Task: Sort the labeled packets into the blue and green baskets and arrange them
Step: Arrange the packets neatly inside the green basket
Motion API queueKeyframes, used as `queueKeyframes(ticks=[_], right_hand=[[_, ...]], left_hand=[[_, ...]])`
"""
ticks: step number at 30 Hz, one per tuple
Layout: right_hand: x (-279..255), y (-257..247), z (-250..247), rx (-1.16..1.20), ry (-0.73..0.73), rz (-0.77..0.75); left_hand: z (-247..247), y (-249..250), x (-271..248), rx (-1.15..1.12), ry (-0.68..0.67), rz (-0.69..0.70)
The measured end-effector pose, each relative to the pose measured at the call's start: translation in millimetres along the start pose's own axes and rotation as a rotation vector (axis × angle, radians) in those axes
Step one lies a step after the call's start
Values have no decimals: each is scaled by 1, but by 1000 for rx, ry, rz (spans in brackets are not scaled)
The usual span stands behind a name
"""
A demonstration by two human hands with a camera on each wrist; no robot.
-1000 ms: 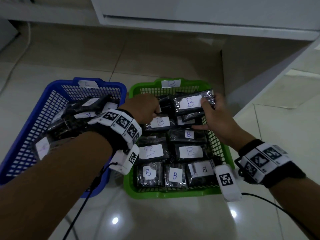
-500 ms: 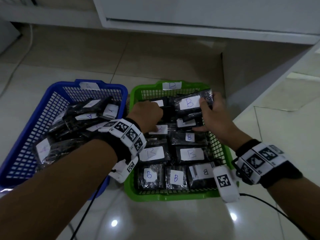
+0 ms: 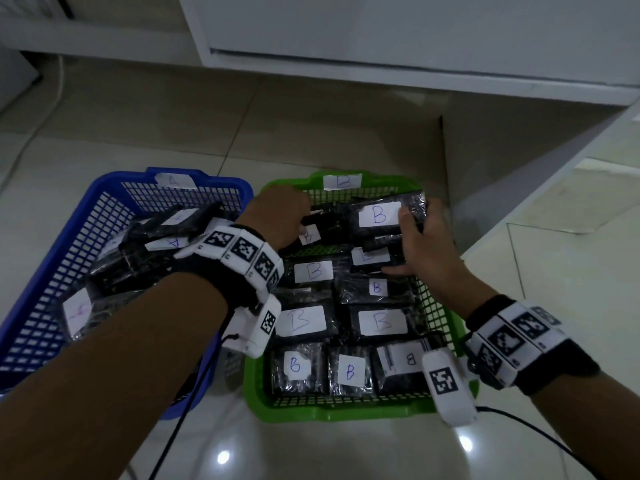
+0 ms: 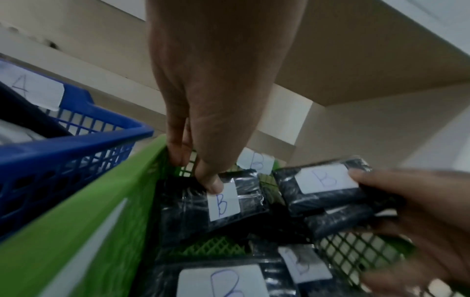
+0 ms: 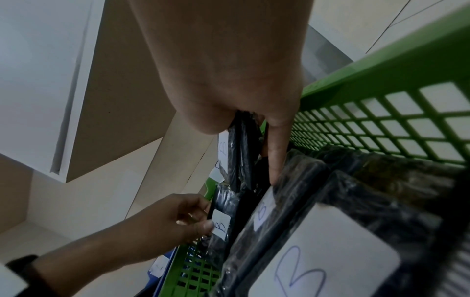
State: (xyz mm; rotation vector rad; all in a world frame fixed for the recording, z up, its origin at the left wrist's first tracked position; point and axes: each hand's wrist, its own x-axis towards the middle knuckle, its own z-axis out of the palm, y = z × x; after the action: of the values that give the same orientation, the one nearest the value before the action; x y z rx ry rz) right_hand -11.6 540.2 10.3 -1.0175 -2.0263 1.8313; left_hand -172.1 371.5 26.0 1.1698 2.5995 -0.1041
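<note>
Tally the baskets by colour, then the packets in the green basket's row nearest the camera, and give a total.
Blue basket: 1
Green basket: 1
Nearest-row packets, each labelled B: 3
Total: 5

The left forearm point(image 3: 114, 348) hides the near right part of the blue basket point(image 3: 45, 299) and the packets there. One label point(image 3: 77, 311) in that basket is too faint to read. Past the green basket point(image 3: 256, 386), the right hand's point(image 3: 427, 244) fingers are hidden behind the packet point(image 3: 384, 214) it holds.
</note>
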Motion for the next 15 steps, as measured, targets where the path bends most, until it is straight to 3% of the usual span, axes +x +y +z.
queueKeyframes(ticks=[4,7,15], right_hand=[[-2,-1,1,-4,25,-12],[-1,0,1,-5,17,-23],[2,3,0,-25,-16,-11]], left_hand=[[-6,-2,5,-9,47,-17],[-1,6,5,59,141,86],[-6,19,-2,149,-5,154]])
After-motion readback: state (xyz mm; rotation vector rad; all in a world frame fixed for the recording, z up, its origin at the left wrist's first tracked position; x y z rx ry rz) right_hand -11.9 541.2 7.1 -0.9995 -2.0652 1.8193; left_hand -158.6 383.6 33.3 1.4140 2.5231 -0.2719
